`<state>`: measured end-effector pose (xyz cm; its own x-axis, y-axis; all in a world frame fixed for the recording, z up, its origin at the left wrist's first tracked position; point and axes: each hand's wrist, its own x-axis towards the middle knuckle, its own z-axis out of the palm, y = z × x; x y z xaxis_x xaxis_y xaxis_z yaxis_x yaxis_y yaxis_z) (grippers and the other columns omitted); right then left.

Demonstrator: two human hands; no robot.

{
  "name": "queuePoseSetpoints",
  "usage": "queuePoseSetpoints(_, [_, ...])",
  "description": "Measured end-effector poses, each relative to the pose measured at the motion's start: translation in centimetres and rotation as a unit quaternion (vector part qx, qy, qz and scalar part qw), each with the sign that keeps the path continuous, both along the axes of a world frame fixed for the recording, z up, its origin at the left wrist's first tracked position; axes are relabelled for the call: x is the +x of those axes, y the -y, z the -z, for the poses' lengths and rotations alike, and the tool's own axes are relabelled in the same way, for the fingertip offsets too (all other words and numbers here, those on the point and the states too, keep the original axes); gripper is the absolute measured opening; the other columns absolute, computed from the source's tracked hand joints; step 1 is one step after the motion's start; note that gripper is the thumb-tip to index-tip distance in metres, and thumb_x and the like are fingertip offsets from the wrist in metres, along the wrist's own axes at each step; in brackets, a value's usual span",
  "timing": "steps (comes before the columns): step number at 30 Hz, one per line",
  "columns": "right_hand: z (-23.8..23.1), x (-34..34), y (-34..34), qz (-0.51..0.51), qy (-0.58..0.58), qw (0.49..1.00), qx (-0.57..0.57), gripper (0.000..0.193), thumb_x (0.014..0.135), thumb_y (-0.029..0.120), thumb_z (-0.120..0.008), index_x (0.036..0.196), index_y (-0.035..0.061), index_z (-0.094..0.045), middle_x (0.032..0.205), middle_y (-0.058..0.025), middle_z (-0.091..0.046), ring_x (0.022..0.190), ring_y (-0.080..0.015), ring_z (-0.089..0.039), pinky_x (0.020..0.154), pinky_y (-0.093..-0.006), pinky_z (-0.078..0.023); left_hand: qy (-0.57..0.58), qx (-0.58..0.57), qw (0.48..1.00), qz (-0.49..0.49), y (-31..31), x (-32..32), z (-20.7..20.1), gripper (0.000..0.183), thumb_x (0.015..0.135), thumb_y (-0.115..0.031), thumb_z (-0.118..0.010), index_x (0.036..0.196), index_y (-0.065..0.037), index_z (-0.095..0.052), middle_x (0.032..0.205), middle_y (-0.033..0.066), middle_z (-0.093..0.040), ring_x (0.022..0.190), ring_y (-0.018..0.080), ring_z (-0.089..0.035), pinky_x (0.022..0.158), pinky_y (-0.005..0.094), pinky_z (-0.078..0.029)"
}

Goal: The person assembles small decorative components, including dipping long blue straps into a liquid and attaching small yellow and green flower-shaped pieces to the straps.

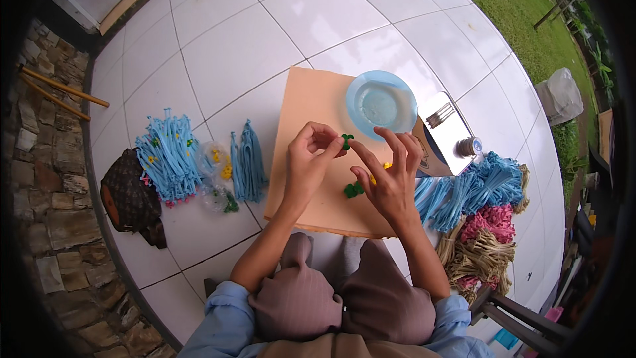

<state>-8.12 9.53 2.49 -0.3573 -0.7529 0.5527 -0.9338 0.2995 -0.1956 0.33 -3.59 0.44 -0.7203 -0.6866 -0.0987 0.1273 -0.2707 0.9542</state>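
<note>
Between the thumb and forefinger of my left hand (311, 159) is a small dark green flower-shaped piece (346, 140). My right hand (392, 176) is open beside it, its forefinger reaching toward the green piece; whether it touches cannot be made out. Under the right hand, more green pieces (354, 189) and a few yellow pieces (380, 171), partly covered by the fingers, lie on a tan cardboard sheet (298, 103). A pale blue plate (354, 96) rests at the sheet's far right.
Right of the sheet are a white tray (445, 144), a small round tin (469, 146), and blue, pink and beige strap bundles (487, 252). On the left lie blue straps (169, 159), a clear bag of yellow and green pieces (215, 166) and a brown patterned bag (129, 189).
</note>
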Motion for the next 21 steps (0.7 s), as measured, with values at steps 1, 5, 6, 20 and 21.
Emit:
queuePoseSetpoints(1, [0.0, 0.0, 0.0, 0.001, -0.003, 1.000, 0.001, 0.038, 0.073, 0.032, -0.069, 0.109, 0.0219, -0.063, 0.121, -0.0076, -0.045, 0.109, -0.0264, -0.040, 0.096, -0.0483, -0.032, -0.002, 0.004, 1.000, 0.002, 0.0, 0.1, -0.1, 0.009, 0.083, 0.001, -0.060, 0.088, 0.002, -0.052, 0.083, 0.0078, -0.059, 0.078, 0.0128, -0.061, 0.071, 0.0269, -0.057])
queuePoseSetpoints(5, [0.0, 0.1, 0.2, 0.004, -0.019, 1.000, 0.005, 0.039, 0.073, 0.032, -0.069, 0.110, 0.0231, -0.062, 0.120, -0.0072, -0.046, 0.108, -0.0259, -0.041, 0.097, -0.0481, -0.032, 0.000, 0.018, 1.000, 0.015, 0.1, 0.1, -0.3, 0.008, 0.084, 0.000, -0.059, 0.088, 0.002, -0.052, 0.084, 0.0078, -0.059, 0.078, 0.0127, -0.061, 0.071, 0.0269, -0.057])
queuePoseSetpoints(6, [0.1, 0.1, 0.2, 0.004, -0.018, 1.000, 0.005, 0.039, 0.073, 0.032, -0.069, 0.110, 0.0231, -0.062, 0.120, -0.0072, -0.046, 0.108, -0.0259, -0.041, 0.097, -0.0481, -0.032, 0.000, 0.019, 1.000, 0.015, 0.1, 0.2, -0.4, 0.008, 0.084, 0.000, -0.059, 0.088, 0.002, -0.052, 0.084, 0.0078, -0.059, 0.078, 0.0127, -0.061, 0.071, 0.0269, -0.057])
queuePoseSetpoints(20, [-0.3, -1.4, -2.5, -0.015, 0.193, 0.981, 0.011, 0.037, 0.070, 0.002, -0.065, 0.103, 0.0092, -0.050, 0.102, -0.0026, -0.055, 0.102, -0.0274, -0.046, 0.090, -0.0433, -0.034, 0.207, -0.277, 0.938, 0.012, -0.3, -0.8, -0.8, 0.010, 0.078, -0.004, -0.066, 0.081, -0.004, -0.057, 0.077, 0.0043, -0.061, 0.077, 0.0131, -0.058, 0.061, 0.0267, -0.049])
queuePoseSetpoints(21, [-0.4, -1.2, -2.9, -0.036, 0.237, 0.970, 0.051, 0.037, 0.070, 0.002, -0.065, 0.103, 0.0091, -0.050, 0.099, -0.0018, -0.057, 0.102, -0.0263, -0.046, 0.091, -0.0427, -0.034, 0.207, -0.277, 0.938, 0.013, -0.3, -0.8, -0.5, 0.010, 0.078, -0.004, -0.066, 0.081, -0.004, -0.057, 0.077, 0.0043, -0.061, 0.077, 0.0131, -0.058, 0.061, 0.0267, -0.049])
